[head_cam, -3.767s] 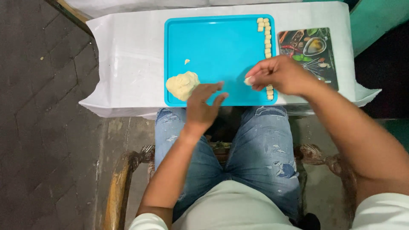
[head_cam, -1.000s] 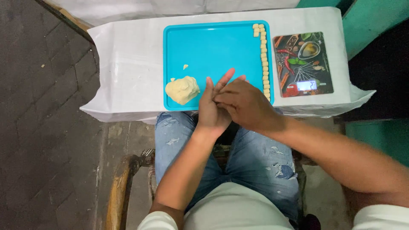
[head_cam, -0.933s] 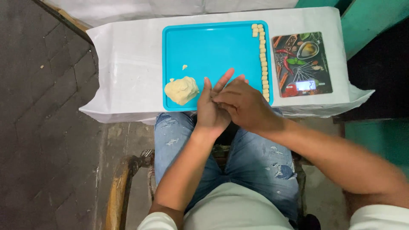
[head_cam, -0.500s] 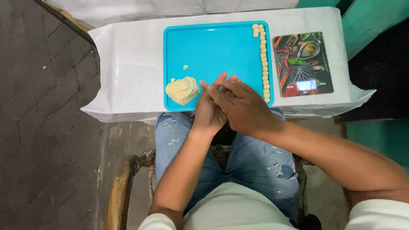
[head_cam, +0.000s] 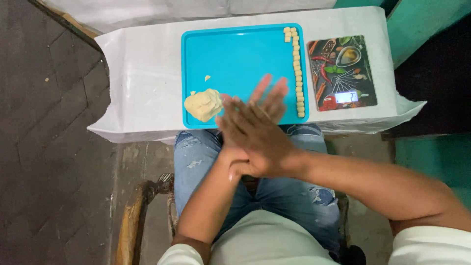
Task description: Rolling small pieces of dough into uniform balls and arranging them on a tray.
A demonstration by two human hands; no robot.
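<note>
My right hand (head_cam: 255, 137) lies flat across my left hand (head_cam: 270, 92), palm against palm, over the near edge of a turquoise tray (head_cam: 240, 54). Only the left fingertips and wrist show under the right hand. Whatever may be between the palms is hidden. A lump of pale yellow dough (head_cam: 203, 104) sits at the tray's near left corner, just left of my hands. A small crumb of dough (head_cam: 207, 77) lies beyond it. Several small dough pieces (head_cam: 297, 68) form a row along the tray's right edge.
The tray rests on a narrow table covered in white paper (head_cam: 142, 68). A flat kitchen scale with a food picture (head_cam: 342, 71) lies right of the tray. I sit on a wooden chair (head_cam: 128, 221), knees under the table. A green wall (head_cam: 422, 24) stands at right.
Earlier my left hand was at the dough lump and my right hand at the row. Both then met palm to palm, and the right hand has slid left across the left.
</note>
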